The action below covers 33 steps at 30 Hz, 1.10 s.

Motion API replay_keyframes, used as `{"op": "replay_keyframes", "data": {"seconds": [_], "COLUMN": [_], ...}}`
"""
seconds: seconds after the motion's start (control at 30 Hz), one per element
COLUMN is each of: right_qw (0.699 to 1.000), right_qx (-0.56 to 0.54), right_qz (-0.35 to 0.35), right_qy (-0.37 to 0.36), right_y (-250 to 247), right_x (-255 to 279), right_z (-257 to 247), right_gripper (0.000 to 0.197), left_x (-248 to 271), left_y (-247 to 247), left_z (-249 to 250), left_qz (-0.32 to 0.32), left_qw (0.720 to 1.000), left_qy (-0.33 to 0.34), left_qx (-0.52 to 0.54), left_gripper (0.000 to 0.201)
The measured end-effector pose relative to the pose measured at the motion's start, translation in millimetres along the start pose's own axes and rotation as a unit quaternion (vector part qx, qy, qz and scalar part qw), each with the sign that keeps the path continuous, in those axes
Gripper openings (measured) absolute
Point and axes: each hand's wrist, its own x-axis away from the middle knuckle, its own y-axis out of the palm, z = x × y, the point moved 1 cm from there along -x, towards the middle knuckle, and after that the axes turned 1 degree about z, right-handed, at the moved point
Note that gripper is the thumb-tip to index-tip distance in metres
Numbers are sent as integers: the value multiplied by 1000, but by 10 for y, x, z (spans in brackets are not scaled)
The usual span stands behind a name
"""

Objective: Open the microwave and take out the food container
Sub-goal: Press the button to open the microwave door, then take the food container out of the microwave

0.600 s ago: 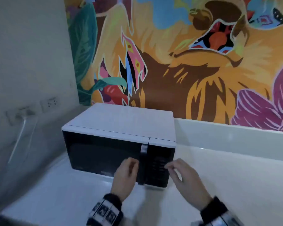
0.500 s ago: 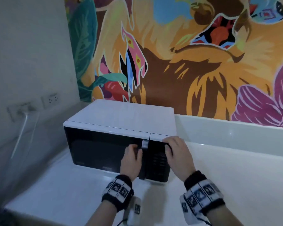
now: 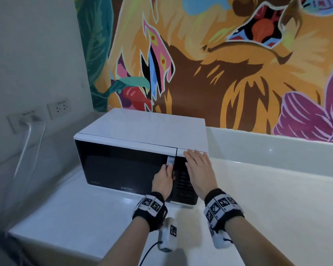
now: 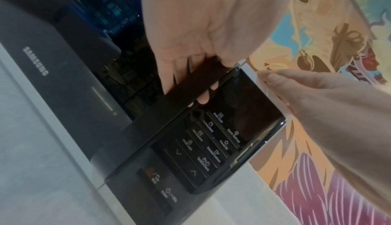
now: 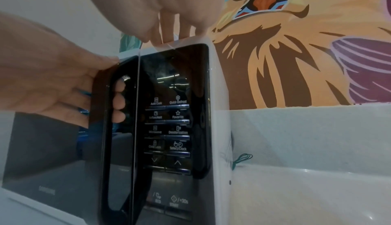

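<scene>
A white microwave [image 3: 142, 129] with a dark glass door [image 3: 121, 166] stands on a white counter, door closed. My left hand [image 3: 164, 178] grips the black door handle [image 5: 101, 128]; its fingertips [image 5: 119, 102] curl through the handle's gap. My right hand [image 3: 198, 167] lies flat with straight fingers on the top front edge, above the control panel [image 5: 169, 128]. The same grip shows in the left wrist view, left hand [image 4: 190, 44] on the handle [image 4: 190, 81]. The food container is hidden behind the dark door.
The white counter [image 3: 277, 198] stretches to the right of the microwave. A colourful mural [image 3: 219, 64] covers the wall behind. Wall sockets [image 3: 59, 108] and a white cable [image 3: 30, 143] sit on the left wall. A green twisted wire [image 5: 243, 158] lies beside the microwave.
My left hand has closed round the door handle. My right hand rose from in front of the control panel to the microwave's top edge and flattened there.
</scene>
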Motion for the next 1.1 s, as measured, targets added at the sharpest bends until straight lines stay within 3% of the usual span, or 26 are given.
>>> {"op": "replay_keyframes", "data": {"seconds": [0.1, 0.23, 0.33, 0.4, 0.47, 0.53, 0.57, 0.63, 0.73, 0.9, 1.0, 1.1], "right_qw": [999, 997, 997, 999, 999, 999, 999, 998, 994, 982, 971, 956], "right_qx": [-30, -45, -47, -39, -35, -35, -37, -52, -100, -171, -198, -249], "right_qz": [26, 62, 56, 36, 19, -6, -13, 3, 40, -63, -123, -150], "right_qy": [-2, -2, -1, -12, -29, -36, -35, -35, -28, -42, -62, -46], "right_y": [31, 94, 93, 64, 13, -45, -72, -106, -53, 301, 486, 622], "right_x": [-22, -23, -9, -11, -12, 6, 32, 142, 404, 789, 827, 753], "right_z": [34, 35, 16, 11, 32, 51, 52, 25, -80, -314, -510, -722], "right_gripper": [67, 48, 50, 53, 54, 48, 45, 44, 42, 38, 38, 32], "left_x": [153, 397, 454, 527, 631, 674, 659, 612, 644, 1102, 1383, 1506], "left_y": [-79, -287, -401, -452, -465, -380, -305, -191, -211, -573, -910, -1248], "left_z": [-110, -238, -118, -25, 121, 296, 353, 370, 334, 292, 182, 31], "left_qz": [13, -5, -39, -22, 88, 158, 145, 85, 49, 155, 196, 206], "left_qw": [1000, 999, 998, 991, 971, 940, 922, 894, 873, 868, 833, 823], "left_qy": [6, 17, -11, -10, 49, 158, 195, 210, 176, 167, 71, -29], "left_qx": [-14, -28, -53, -128, -218, -259, -301, -388, -453, -442, -513, -529], "left_gripper": [42, 47, 45, 37, 23, 33, 41, 55, 59, 41, 51, 68]}}
